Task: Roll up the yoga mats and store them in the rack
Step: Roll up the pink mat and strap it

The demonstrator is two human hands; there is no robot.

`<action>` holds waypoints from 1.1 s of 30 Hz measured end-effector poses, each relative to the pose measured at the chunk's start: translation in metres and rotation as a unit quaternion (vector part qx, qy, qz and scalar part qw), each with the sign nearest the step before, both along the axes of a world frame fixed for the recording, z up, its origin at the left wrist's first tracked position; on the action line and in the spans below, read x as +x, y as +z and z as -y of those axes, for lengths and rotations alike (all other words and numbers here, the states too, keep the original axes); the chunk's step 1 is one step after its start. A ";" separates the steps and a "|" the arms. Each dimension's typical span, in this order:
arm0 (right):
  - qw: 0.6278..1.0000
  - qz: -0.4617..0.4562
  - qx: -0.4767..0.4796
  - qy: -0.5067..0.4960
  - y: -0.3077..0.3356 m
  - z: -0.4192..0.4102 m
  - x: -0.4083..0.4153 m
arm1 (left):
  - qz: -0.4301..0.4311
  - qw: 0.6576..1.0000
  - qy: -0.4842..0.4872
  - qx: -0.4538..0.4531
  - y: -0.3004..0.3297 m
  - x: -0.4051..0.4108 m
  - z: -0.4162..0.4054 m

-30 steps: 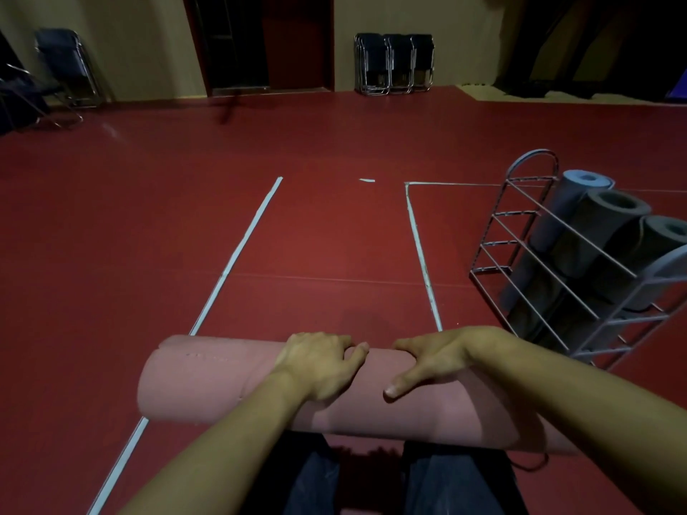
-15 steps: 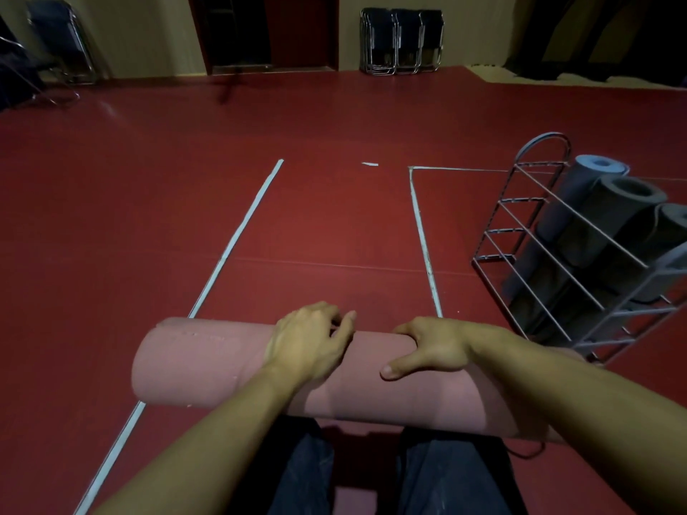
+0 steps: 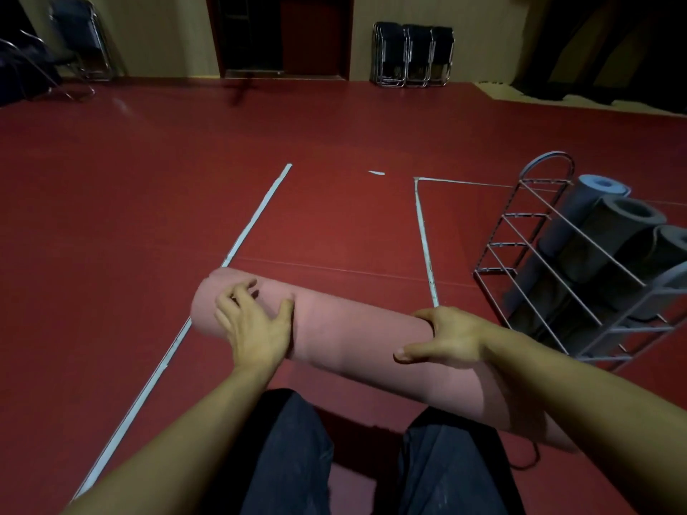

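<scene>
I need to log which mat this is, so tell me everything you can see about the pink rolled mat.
The pink mat is rolled into a thick, matte, foam-looking cylinder. It lies slanted, its left end farther away, above the person's knees. The left hand lies spread over it near the left end; the right hand grips it right of the middle. Its right end is hidden behind the right forearm.
</scene>
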State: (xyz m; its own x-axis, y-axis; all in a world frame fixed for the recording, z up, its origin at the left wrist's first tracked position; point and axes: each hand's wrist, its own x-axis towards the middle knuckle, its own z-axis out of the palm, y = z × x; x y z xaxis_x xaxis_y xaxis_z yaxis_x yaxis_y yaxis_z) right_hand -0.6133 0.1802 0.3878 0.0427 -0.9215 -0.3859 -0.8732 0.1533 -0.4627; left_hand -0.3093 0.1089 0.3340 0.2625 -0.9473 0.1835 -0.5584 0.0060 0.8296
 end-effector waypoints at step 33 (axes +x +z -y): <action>0.841 0.413 0.095 -0.336 -0.016 0.005 -0.002 | -0.474 0.788 -0.295 0.258 0.052 -0.082 -0.066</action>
State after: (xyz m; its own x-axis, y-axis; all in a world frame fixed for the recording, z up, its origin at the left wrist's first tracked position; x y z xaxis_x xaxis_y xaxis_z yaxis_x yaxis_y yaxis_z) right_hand -0.6150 0.1748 0.3722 -0.1373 -0.7697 -0.6234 0.0470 0.6236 -0.7803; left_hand -0.3915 0.1751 0.3860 -0.4641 -0.8405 -0.2796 0.2889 -0.4420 0.8492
